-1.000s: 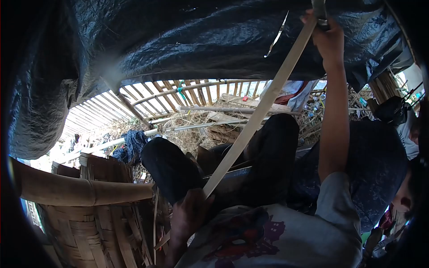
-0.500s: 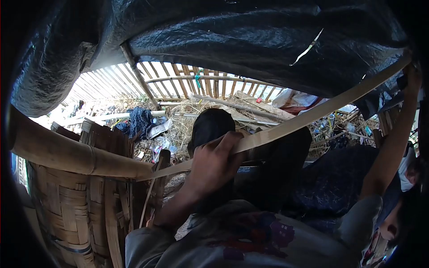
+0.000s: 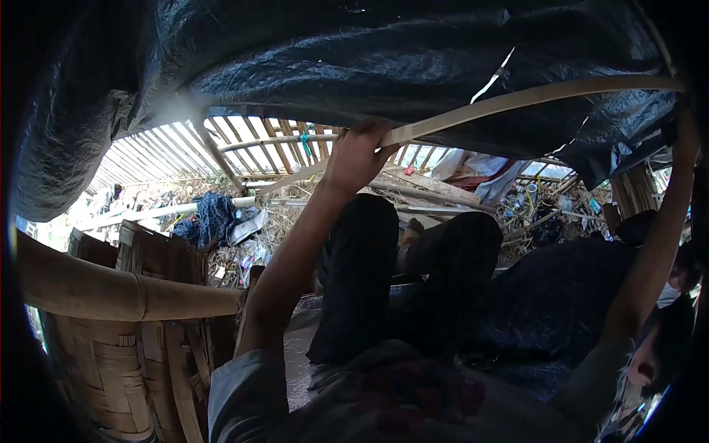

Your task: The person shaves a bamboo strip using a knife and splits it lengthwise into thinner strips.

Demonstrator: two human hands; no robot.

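A long, flat bamboo strip [image 3: 517,101] arches across the view beneath a dark plastic sheet [image 3: 413,63]. My left hand [image 3: 358,156] is closed around the strip near the middle of the view, and a thinner length of it slants down to the left beyond the fist. At the far right, my raised right hand [image 3: 686,136] grips the strip's other end; its fingers are mostly lost in shadow. Below the strip, my two bent knees in dark trousers [image 3: 369,251] point forward.
A thick bamboo pole [image 3: 133,292] runs over woven bamboo panels [image 3: 111,362] at the left. Scattered litter, a dark crumpled cloth [image 3: 214,219] and poles lie ahead, before a slatted bamboo fence [image 3: 258,144]. Part of another person [image 3: 650,358] shows at the lower right.
My left hand has risen with the bamboo strip, and the strip now bows more strongly upward. Its left end has lifted off the thick pole's end. My right hand remains high at the right.
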